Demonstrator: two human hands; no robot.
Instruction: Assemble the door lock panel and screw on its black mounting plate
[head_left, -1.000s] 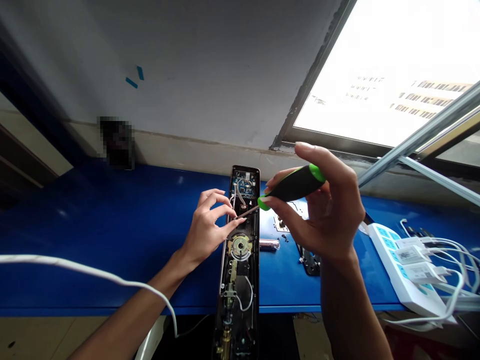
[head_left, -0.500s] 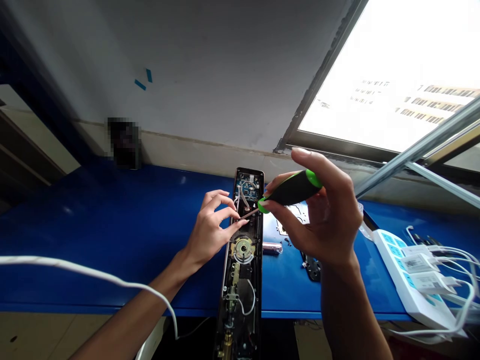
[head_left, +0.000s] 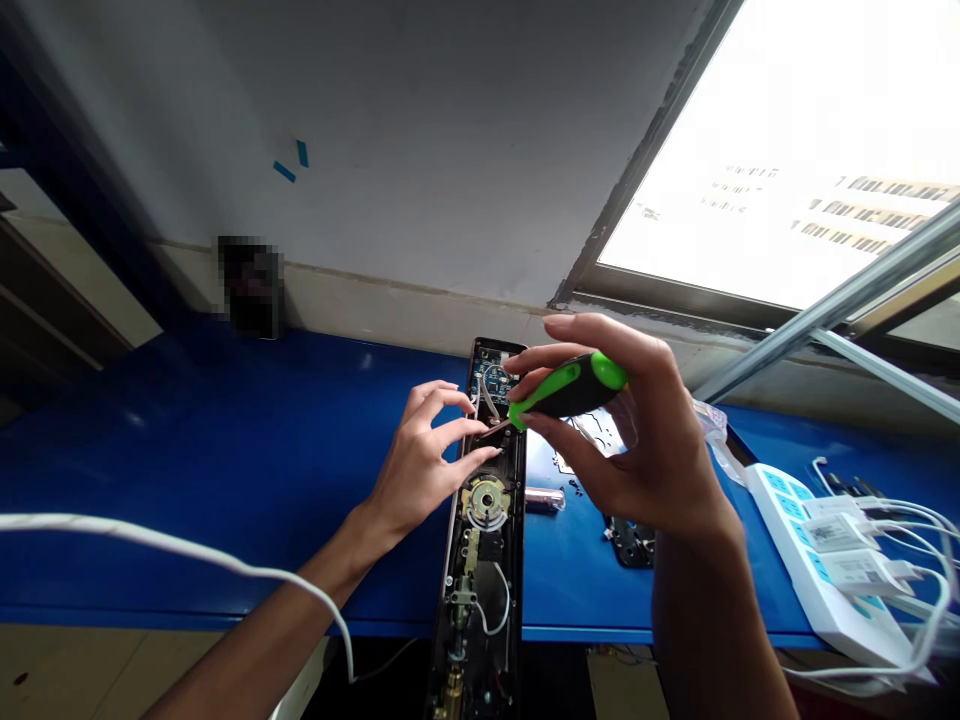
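Observation:
A long black device housing (head_left: 512, 470) lies open across the blue table's front edge. Inside it are a blue circuit board (head_left: 491, 380), a round metal part (head_left: 487, 500) and white wires. My right hand (head_left: 637, 430) grips a green and black screwdriver (head_left: 570, 387) by its handle. The shaft points left and down into the housing; its tip is hard to make out near my left fingers. My left hand (head_left: 427, 450) is over the housing's left edge, thumb and fingers apart around the screwdriver's tip, with nothing visible held in them.
On the blue table (head_left: 247, 450) right of the housing lie a wrapped cylinder (head_left: 545, 499), small screws, and a black part (head_left: 634, 543). A white power strip (head_left: 825, 580) with chargers is at the right. A white cable (head_left: 187, 553) crosses the left foreground.
My right hand and the screwdriver have moved slightly left, and the handle has turned, showing more green. My left thumb and index finger have spread slightly apart.

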